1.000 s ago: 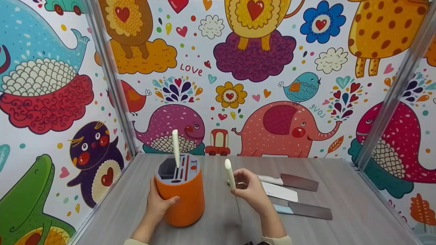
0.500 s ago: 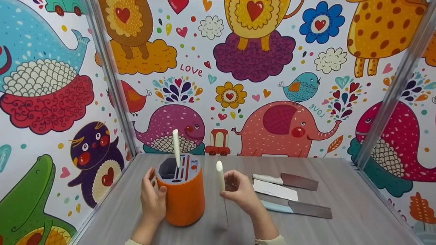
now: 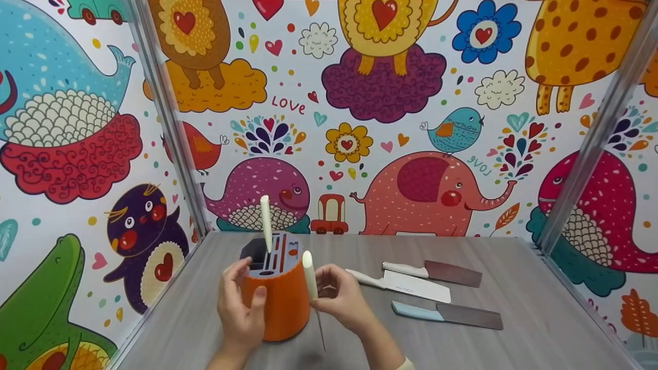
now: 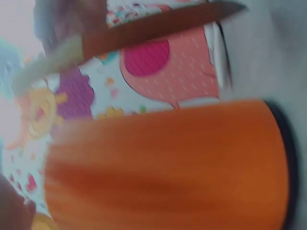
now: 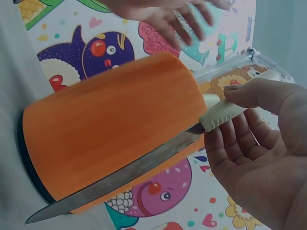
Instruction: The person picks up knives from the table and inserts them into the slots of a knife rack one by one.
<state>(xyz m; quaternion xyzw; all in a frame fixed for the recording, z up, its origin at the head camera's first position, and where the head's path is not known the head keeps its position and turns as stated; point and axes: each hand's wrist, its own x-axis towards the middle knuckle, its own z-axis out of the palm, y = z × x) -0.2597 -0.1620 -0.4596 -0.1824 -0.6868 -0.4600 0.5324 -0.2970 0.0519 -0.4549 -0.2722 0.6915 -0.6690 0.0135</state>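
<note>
My right hand point(image 3: 339, 298) pinches the cream handle of a kitchen knife point(image 3: 309, 275), blade pointing down, just right of the orange knife block point(image 3: 285, 308). In the right wrist view the long narrow blade point(image 5: 129, 172) passes in front of the block's side, outside its slots. My left hand point(image 3: 240, 308) hovers at the block's left side. Its fingers look loose and spread in the right wrist view, apart from the block. Another cream-handled knife point(image 3: 266, 223) stands in a slot of the grey block top. The left wrist view is blurred.
On the table point(image 3: 360, 339) to the right lie a white-handled cleaver with a dark blade point(image 3: 453, 274), a white cleaver point(image 3: 417, 288) and a knife with a light blue handle point(image 3: 417, 311). Patterned panels point(image 3: 288, 128) enclose the back and sides.
My right hand has carried the knife leftward to beside the block. My left hand has let go of the block's side and shifted, fingers raised near its rim.
</note>
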